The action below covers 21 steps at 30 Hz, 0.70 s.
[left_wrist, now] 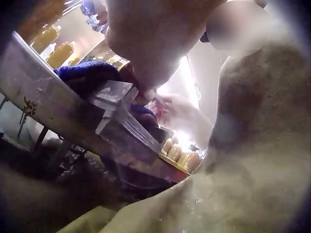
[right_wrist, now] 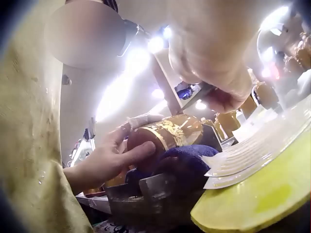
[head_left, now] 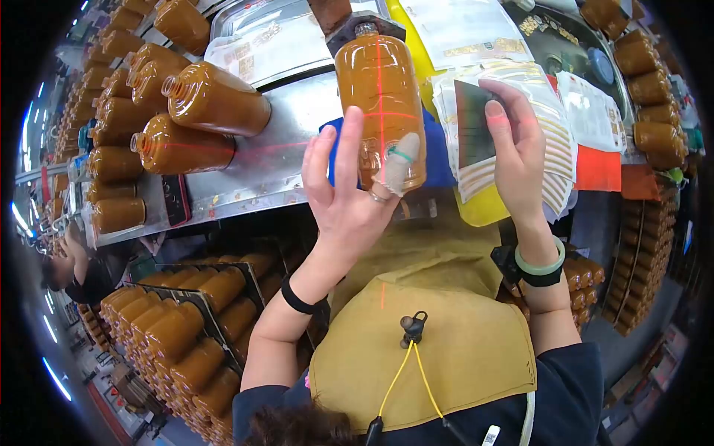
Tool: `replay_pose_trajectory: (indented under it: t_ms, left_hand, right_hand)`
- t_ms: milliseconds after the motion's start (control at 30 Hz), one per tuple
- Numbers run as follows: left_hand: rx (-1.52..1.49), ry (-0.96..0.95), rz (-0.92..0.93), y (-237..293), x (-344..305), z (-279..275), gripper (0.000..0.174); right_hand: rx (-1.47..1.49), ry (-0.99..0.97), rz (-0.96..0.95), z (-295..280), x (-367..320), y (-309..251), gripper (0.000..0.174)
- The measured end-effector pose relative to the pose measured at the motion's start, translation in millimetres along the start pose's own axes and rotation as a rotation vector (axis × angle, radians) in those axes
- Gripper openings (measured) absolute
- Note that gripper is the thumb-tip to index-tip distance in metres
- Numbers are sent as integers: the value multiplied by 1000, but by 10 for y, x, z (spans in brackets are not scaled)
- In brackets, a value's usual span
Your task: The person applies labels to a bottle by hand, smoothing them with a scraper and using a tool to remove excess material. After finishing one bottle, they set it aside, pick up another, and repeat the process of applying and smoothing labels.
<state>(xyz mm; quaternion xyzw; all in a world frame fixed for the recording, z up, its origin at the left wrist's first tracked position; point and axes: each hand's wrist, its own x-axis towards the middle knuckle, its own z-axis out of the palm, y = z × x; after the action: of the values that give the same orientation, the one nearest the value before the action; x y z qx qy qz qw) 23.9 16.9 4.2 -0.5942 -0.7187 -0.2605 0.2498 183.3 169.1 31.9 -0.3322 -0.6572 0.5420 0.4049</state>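
A glossy amber-brown bottle (head_left: 379, 89) lies on a blue cloth pad (head_left: 440, 152), its neck against a dark metal bracket (head_left: 338, 33). My left hand (head_left: 349, 197) grips its base. The bandaged finger (head_left: 400, 160) lies on the bottle's side; in the right wrist view the thumb (right_wrist: 141, 153) presses the base, and a gold pattern (right_wrist: 170, 130) shows on the bottle. To the right, my right hand (head_left: 517, 149) pinches a dark, flat rectangular card (head_left: 474, 123) by its edge, over fanned sheets with gold curved strips (head_left: 554, 171).
Several brown bottles (head_left: 219, 100) lie on the metal table (head_left: 286, 111) at left. Racks of bottles (head_left: 163, 327) stand below. A phone-like black and red object (head_left: 176, 201) lies near the table edge. A yellow board (head_left: 480, 208) sits under the sheets, with a red sheet (head_left: 599, 169) beside them.
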Motion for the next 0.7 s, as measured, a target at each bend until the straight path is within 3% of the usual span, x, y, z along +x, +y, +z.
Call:
replay_pose_trajectory:
  t_ms: [167, 233, 267, 300, 333, 367, 433, 500, 567, 633, 700]
  left_hand:
    - [-138, 115, 74, -57, -99, 10, 54]
    - [-276, 94, -162, -15, -89, -12, 61]
    - [-298, 87, -176, -8, -69, -24, 78]
    - [-299, 87, -178, 11, -69, -26, 78]
    - [-405, 77, -273, 36, -66, -24, 83]
    - [-510, 69, -366, 45, -60, -20, 89]
    - [-471, 48, -347, -8, -82, 13, 93]
    - [-553, 9, -404, -30, -86, 12, 92]
    - [-557, 35, -366, -26, -34, -20, 93]
    - [-538, 14, -392, -43, -65, -17, 96]
    - [-527, 39, -365, -97, -117, 1, 94]
  right_hand:
    - [-45, -37, -113, 80, 98, -151, 28]
    - [-90, -8, -166, 80, 127, -160, 29]
    - [-343, -36, -472, 76, 169, -144, 30]
    - [-594, -68, -776, 77, 186, -135, 31]
    - [-669, -155, -961, 122, 154, -122, 30]
    - [-623, -295, -1005, 195, 23, -154, 30]
    - [-548, -464, -1047, 266, -124, -296, 31]
    - [-683, -430, -891, 327, -5, -360, 30]
    - [-635, -207, -898, 396, 335, -173, 32]
    - [-803, -107, -1028, 223, 563, -237, 32]
    - [-701, -192, -1098, 295, 365, -126, 30]
